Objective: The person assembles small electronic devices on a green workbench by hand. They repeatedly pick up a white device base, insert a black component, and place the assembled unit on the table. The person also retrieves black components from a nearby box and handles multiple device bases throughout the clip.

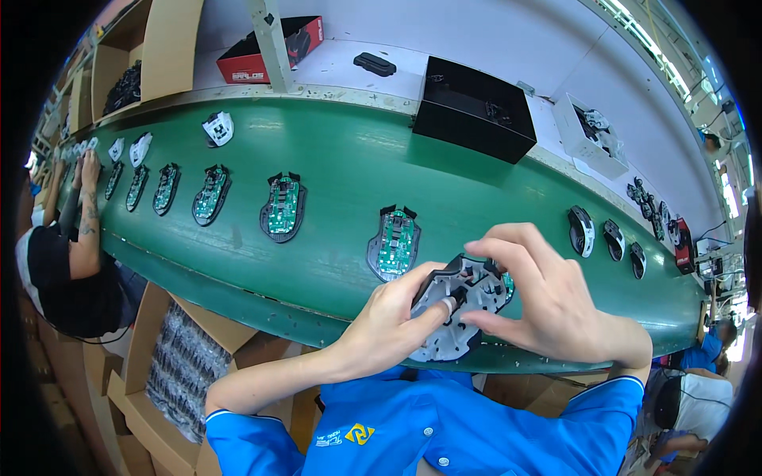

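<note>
My left hand (pixel 397 313) grips a computer mouse shell (pixel 446 337) in front of my chest, its grey ribbed inside turned up and the thumb pressed into it. Over the shell's right side curls my right hand (pixel 540 293); its fingertips reach the black upper edge and the thumb is at the inner face. Green circuit board shows behind the shell beside the right fingers; whether it belongs to this mouse is hidden. Just beyond my left hand, a mouse base with a green circuit board (pixel 395 244) lies on the green work surface (pixel 341 190).
Several more board-fitted mouse bases (pixel 283 208) line up leftward, with white shells (pixel 218 128) behind them. Assembled mice (pixel 582 232) lie at the right. A black box (pixel 474 119) and a white box (pixel 583 143) stand along the back. A co-worker's arm (pixel 89 214) is at far left.
</note>
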Motion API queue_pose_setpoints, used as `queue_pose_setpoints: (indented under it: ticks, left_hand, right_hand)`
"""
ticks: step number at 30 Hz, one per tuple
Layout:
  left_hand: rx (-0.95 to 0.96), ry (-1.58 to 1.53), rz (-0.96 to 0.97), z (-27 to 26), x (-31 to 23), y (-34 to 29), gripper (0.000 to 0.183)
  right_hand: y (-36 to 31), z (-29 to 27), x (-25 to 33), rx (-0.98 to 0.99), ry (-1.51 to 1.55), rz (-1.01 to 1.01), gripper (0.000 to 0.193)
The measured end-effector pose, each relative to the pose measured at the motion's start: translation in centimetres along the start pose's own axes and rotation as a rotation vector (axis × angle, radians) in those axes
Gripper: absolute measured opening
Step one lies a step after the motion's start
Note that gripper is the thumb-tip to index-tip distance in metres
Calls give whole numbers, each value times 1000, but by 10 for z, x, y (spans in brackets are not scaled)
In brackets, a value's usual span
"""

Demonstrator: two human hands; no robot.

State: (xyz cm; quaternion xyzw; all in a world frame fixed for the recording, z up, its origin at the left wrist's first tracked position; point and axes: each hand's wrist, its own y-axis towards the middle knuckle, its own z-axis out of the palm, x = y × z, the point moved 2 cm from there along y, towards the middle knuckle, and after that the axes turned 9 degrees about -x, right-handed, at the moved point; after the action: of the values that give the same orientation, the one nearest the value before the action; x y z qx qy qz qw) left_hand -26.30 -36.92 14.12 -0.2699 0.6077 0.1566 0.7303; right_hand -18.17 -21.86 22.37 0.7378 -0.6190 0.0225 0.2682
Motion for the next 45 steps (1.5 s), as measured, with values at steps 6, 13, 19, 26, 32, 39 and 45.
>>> queue_pose_setpoints:
  ticks: [6, 13, 19, 26, 32, 39, 45]
  left_hand:
    - [-164, 152, 243, 0, 4, 3, 26]
    - [-322, -18, 253, -8, 8, 10, 22]
    - [-369, 17, 349, -3, 10, 14, 29]
    - [-362, -13, 358, -1, 7, 9, 30]
    - [-245, 134, 444, -1, 2, 9, 32]
    - [-252, 350, 540, -1, -11, -11, 54]
    - [-398, 440, 677, 2, -5, -14, 52]
  right_hand:
    - [-5, 15, -3, 56, 71, 113, 54]
    - [-21, 27, -3, -69, 311, 312, 96]
    - [-30, 75, -1, -366, 301, 299, 87]
    - [-32, 85, -2, -486, 279, 253, 76]
    - [-36, 81, -3, -503, 294, 330, 69]
    - [-36, 71, -4, -542, 742, 489, 67]
    - [-39, 76, 1, -552, 591, 402, 65]
